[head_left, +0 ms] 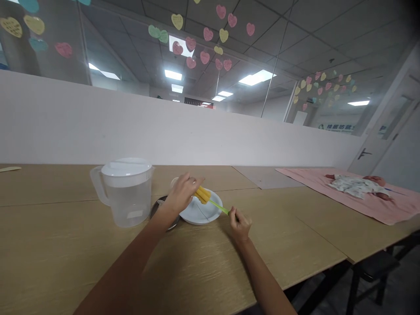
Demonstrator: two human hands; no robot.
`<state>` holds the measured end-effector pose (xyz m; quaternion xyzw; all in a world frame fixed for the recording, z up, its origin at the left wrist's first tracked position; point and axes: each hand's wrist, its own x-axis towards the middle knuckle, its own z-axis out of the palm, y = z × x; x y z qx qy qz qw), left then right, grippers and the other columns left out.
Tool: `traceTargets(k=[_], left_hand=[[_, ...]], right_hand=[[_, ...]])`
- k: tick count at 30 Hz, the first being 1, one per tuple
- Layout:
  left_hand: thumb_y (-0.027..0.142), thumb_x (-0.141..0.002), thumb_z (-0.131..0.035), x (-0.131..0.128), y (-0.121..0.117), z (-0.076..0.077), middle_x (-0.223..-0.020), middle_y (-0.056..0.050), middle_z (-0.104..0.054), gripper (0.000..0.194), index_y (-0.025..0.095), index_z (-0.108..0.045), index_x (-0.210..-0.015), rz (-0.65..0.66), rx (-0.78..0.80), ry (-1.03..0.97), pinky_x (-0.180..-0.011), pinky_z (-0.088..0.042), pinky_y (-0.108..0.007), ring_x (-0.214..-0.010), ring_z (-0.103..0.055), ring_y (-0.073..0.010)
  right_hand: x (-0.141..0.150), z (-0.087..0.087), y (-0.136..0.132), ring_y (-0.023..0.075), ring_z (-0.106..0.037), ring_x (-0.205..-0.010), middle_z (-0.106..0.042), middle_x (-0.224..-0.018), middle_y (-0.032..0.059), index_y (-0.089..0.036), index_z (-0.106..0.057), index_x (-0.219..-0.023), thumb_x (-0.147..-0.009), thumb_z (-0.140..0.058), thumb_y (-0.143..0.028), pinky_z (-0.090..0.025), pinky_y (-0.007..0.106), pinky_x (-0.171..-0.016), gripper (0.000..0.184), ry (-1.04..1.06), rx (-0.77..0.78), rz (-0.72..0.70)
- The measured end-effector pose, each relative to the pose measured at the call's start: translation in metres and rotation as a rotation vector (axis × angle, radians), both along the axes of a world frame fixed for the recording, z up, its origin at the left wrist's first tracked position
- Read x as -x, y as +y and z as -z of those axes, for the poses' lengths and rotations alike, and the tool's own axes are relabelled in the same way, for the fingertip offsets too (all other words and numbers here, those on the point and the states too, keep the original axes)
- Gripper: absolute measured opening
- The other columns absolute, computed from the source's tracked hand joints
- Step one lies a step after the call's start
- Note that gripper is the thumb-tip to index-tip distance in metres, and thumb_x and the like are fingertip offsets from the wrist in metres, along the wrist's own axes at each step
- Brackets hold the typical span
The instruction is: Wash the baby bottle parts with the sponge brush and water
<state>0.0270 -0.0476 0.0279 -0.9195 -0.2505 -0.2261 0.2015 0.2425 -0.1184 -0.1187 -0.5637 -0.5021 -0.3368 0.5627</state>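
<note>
My right hand (240,224) is closed around the thin green handle of a sponge bottle brush (202,195), whose ridged yellow head points up and to the left. My left hand (183,192) curls over the far end of that head. A clear rounded container (173,181) peeks out behind the left hand, which seems closed on it; most of it is hidden. Beneath the brush sits a white bowl (201,214). A dark metal dish (173,224) lies partly covered by my left wrist.
A lidded clear plastic pitcher (129,197) stands left of the bowl. On the far right a baby-like figure (359,186) in patterned clothing lies on a pink cloth (390,214). A black stool (374,267) is below the table's right edge. The white wall (197,135) runs behind the table.
</note>
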Motion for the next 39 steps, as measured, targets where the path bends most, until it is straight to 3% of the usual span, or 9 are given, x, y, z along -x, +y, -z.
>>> traceTargets(k=[6,11,22,27,39], left_hand=[[0.0,-0.076,-0.044,-0.001,-0.007,-0.002,-0.096,-0.007,-0.063,0.05,0.02,-0.048,-0.121,0.011,0.006,-0.002,-0.081,-0.038,-0.037,-0.096,-0.049,-0.0261],[-0.001,-0.076,-0.045,-0.004,-0.006,-0.001,-0.088,-0.009,-0.064,0.029,0.015,-0.059,-0.095,-0.006,0.042,0.094,-0.078,-0.039,-0.038,-0.092,-0.049,-0.0269],[-0.006,-0.079,-0.037,-0.017,-0.009,0.013,-0.086,-0.008,-0.063,0.03,0.014,-0.057,-0.087,0.05,0.004,0.179,-0.073,-0.035,-0.034,-0.092,-0.048,-0.0242],[0.0,-0.084,-0.038,-0.019,-0.01,0.014,-0.088,-0.009,-0.062,0.024,0.015,-0.057,-0.087,0.073,0.02,0.18,-0.073,-0.035,-0.035,-0.089,-0.048,-0.0245],[-0.003,-0.08,-0.04,-0.021,-0.015,0.013,-0.085,-0.009,-0.062,0.025,0.014,-0.057,-0.083,0.093,-0.001,0.214,-0.072,-0.035,-0.035,-0.087,-0.048,-0.0241]], right_hand=[[-0.002,0.001,-0.001,0.0064,-0.027,-0.041,-0.031,-0.042,-0.0064,-0.02,-0.037,-0.047,-0.089,-0.041,-0.024,-0.023,0.024,-0.046,0.042,-0.088,-0.009,0.035],[-0.002,0.0,-0.002,0.0069,-0.028,-0.041,-0.031,-0.042,-0.0064,-0.02,-0.035,-0.047,-0.088,-0.041,-0.025,-0.024,0.025,-0.047,0.042,-0.12,0.006,0.062],[0.003,-0.006,-0.004,0.0066,-0.025,-0.041,-0.028,-0.042,-0.0063,-0.021,-0.032,-0.045,-0.087,-0.041,-0.024,-0.022,0.025,-0.045,0.043,-0.089,-0.015,0.085],[0.002,-0.006,-0.004,0.0066,-0.024,-0.041,-0.029,-0.041,-0.006,-0.02,-0.032,-0.044,-0.087,-0.04,-0.024,-0.021,0.024,-0.045,0.043,-0.071,-0.008,0.073],[0.004,-0.007,-0.005,0.0062,-0.024,-0.041,-0.028,-0.042,-0.0064,-0.02,-0.032,-0.045,-0.087,-0.041,-0.023,-0.02,0.024,-0.046,0.043,-0.07,-0.03,0.066]])
